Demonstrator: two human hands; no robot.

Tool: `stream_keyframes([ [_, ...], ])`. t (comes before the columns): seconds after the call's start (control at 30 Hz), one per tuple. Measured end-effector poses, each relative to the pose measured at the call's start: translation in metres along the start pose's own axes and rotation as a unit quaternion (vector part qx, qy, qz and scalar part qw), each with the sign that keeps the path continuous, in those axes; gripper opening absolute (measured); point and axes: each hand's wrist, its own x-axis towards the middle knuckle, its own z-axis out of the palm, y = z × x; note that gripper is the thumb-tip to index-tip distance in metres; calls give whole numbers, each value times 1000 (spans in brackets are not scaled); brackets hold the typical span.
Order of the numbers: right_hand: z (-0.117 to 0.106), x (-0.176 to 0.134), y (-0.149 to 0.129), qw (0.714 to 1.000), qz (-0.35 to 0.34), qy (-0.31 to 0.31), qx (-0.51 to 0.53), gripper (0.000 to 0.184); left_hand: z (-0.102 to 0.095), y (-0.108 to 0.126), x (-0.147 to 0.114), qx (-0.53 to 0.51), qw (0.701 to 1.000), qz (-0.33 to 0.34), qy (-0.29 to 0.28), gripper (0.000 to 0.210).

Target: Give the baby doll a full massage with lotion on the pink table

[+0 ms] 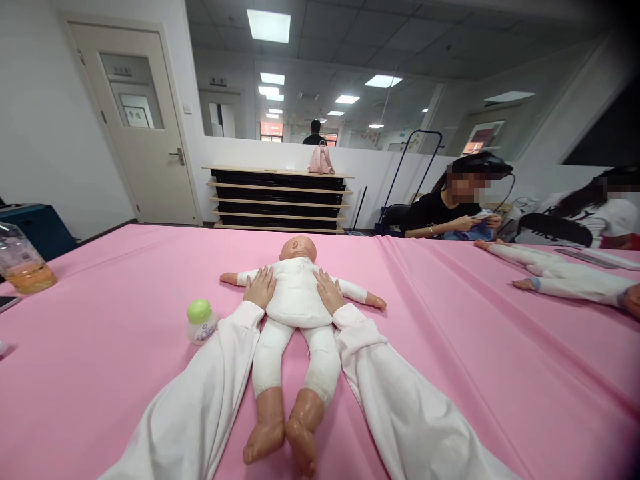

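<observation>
A baby doll (pixel 299 293) with a white cloth body lies in front of me, its head at the far end and its bare feet towards me. The head is turned so that the face is hidden. Both its arms stretch out sideways. My left hand (pixel 261 288) rests flat against the left side of its torso, fingers extended. On the opposite side my right hand (pixel 329 291) lies the same way, fingers spread along the torso. Neither hand grips anything. A small jar with a green lid (pixel 201 321) stands left of my left forearm.
Pink cloth (pixel 125 373) covers the table. At the right lies a second doll (pixel 570 279). A bottle of amber liquid (pixel 27 267) stands at the left edge. Beyond the table sit two people, one a person in black (pixel 430 210) wearing a headset. Behind are stacked boards (pixel 280 200).
</observation>
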Motion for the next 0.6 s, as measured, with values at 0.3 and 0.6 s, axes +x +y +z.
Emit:
stream_keyframes([
  [0.3,5,-3,17,988,123,78,-43,55,-2,-3,-5,59,986,-141,68,56],
  [0.6,9,2,31,983,2,171,59,46,-1,-7,-4,-7,978,-140,156,61],
])
